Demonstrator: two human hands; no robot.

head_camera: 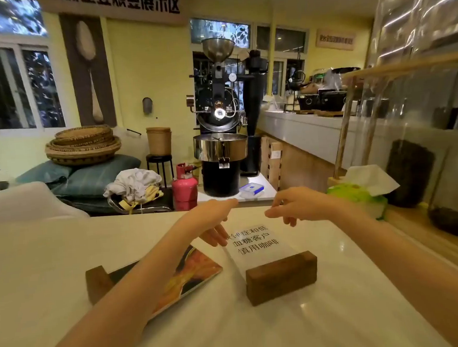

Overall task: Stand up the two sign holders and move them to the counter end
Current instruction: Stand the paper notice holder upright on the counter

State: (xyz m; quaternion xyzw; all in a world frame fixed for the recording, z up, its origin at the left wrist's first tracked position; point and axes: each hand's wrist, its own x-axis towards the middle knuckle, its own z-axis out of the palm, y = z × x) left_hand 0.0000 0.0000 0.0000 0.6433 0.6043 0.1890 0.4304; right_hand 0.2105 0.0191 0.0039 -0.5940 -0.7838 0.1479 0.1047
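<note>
Two sign holders lie flat on the white counter. The right sign holder has a dark wooden block base and a clear panel with black Chinese text pointing away from me. The left sign holder has a wooden base at its left end and a colourful picture panel, partly hidden under my left forearm. My left hand hovers with fingers spread at the far left corner of the text panel. My right hand hangs open just above the panel's far right corner. Neither hand grips anything.
A green tissue box stands at the counter's right side, beside large glass jars of dark beans on a wooden rack. Beyond the counter's far edge are a coffee roaster, a pink gas cylinder and stacked baskets.
</note>
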